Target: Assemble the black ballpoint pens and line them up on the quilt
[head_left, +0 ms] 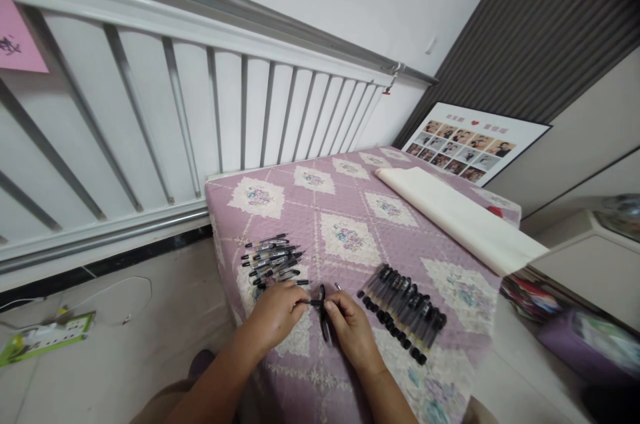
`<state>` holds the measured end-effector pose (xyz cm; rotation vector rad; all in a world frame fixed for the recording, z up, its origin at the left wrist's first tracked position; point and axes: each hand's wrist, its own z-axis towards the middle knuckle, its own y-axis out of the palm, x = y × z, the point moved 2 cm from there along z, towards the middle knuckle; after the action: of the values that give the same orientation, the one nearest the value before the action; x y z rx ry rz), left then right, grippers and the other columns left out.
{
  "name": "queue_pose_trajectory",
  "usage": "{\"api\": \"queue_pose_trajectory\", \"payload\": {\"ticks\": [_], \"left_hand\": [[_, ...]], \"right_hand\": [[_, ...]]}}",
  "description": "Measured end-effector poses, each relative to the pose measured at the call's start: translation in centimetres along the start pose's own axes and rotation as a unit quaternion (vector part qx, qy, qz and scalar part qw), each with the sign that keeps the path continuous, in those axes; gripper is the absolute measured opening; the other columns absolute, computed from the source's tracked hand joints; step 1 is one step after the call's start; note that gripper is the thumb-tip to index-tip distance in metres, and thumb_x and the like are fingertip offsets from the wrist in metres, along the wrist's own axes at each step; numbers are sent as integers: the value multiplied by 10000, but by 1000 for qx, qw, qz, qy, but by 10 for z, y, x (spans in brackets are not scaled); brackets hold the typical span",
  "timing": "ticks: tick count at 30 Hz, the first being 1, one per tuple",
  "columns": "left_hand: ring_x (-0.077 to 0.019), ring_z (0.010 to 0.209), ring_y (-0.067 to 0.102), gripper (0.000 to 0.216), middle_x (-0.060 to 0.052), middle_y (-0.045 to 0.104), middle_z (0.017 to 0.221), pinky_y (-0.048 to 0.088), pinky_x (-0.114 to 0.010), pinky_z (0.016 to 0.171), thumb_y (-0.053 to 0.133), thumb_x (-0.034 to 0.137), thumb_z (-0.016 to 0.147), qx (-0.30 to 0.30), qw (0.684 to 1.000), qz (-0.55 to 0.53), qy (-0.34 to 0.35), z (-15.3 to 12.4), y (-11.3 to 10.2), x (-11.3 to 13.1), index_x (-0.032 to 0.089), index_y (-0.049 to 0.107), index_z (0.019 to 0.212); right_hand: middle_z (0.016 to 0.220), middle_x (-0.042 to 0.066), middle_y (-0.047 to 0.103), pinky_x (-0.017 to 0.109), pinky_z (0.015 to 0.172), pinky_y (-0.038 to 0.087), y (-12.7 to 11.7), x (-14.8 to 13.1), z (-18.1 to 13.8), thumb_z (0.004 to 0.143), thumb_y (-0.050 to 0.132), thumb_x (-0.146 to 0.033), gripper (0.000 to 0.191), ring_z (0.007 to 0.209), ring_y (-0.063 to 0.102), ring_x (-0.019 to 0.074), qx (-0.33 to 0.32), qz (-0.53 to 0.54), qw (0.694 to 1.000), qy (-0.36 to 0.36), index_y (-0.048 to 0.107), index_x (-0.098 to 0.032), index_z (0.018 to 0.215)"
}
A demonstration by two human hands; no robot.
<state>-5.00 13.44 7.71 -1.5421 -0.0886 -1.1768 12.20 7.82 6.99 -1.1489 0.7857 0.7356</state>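
My left hand [277,313] and my right hand [350,324] meet over the near part of a purple quilted cloth [350,211] on a small table. Both are closed in a pinch around a black pen [317,303] held level between them. Another dark pen part [324,325] lies on the cloth just under my right hand's fingers. A loose heap of black pens [273,257] lies just beyond my left hand. To the right, a neat row of capped pens [405,311] lies side by side.
A rolled cream sheet [460,217] lies across the table's far right. A framed photo collage [470,144] leans on the wall behind. A white railing [200,124] runs along the left. A power strip [45,337] lies on the floor at left.
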Motion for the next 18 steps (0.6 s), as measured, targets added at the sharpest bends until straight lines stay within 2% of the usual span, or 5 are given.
{"api": "queue_pose_trajectory", "payload": {"ticks": [3, 7, 10, 13, 18], "left_hand": [[-168, 834, 583, 124, -1, 635, 853, 408, -250, 745, 534, 203, 822, 1, 1000, 0, -1, 0, 1, 0, 239, 649, 853], [-168, 827, 584, 122, 0, 634, 840, 406, -251, 736, 534, 205, 824, 3, 1000, -2, 7, 1, 1, 1, 240, 650, 839], [-165, 823, 584, 127, -1, 630, 840, 407, -252, 736, 525, 206, 826, 22, 1000, -16, -2, 2, 0, -2, 237, 647, 841], [-165, 823, 585, 131, -9, 634, 847, 412, -259, 745, 510, 204, 830, 68, 997, -31, -26, 4, 0, -7, 222, 639, 840], [-180, 913, 591, 185, -27, 664, 956, 424, -285, 828, 506, 190, 821, 108, 992, -57, -42, 4, 1, -12, 218, 633, 953]], "right_hand": [[802, 27, 622, 272, 707, 454, 1, -1, 0, 831, 534, -406, 226, 766, 583, 174, -1, 24, 1000, 3, 623, -201, 870], [729, 12, 601, 258, 674, 444, 0, -1, -1, 831, 533, -386, 218, 713, 570, 163, -13, -4, 1000, 7, 623, -199, 766], [775, 28, 638, 272, 711, 455, -3, 3, -2, 832, 509, -404, 242, 755, 586, 177, 46, 3, 998, 33, 632, -196, 821], [845, 49, 674, 293, 768, 458, -5, 9, 1, 816, 511, -421, 273, 820, 605, 197, 103, 6, 993, 65, 634, -188, 883], [751, 35, 681, 273, 669, 463, 1, 10, 15, 785, 540, -433, 271, 706, 618, 183, 69, -21, 993, 94, 629, -186, 852]]}}
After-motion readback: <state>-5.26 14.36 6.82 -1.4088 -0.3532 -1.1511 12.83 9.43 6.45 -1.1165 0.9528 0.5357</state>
